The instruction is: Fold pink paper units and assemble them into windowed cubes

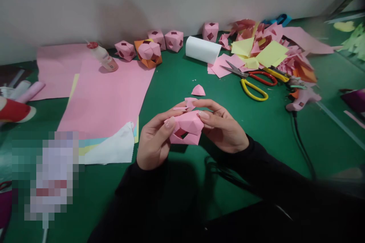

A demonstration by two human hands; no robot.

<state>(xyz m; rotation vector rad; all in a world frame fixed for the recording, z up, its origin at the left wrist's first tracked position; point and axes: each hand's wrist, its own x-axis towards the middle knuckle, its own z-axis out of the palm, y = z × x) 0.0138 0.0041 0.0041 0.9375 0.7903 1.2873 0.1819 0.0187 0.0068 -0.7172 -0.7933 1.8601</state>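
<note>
Single head-worn view, facing forward and down, close above tabletop (pixel 168 79)

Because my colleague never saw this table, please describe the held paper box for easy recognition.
At the green table, between the left hand and right hand, is a pink paper box with a hole. Unlike the pink boxes near the wall, it is held.

A little bottle with a red top (pixel 107 60) is on a big pink sheet (pixel 111 97). A white roll (pixel 202 48) lies near the wall (pixel 176 0). Scissors (pixel 244 75) with one red and one yellow handle lie open on the green worktop (pixel 168 79). A pink glue gun (pixel 305 98) with a black cord (pixel 301 140) is on the right.
</note>
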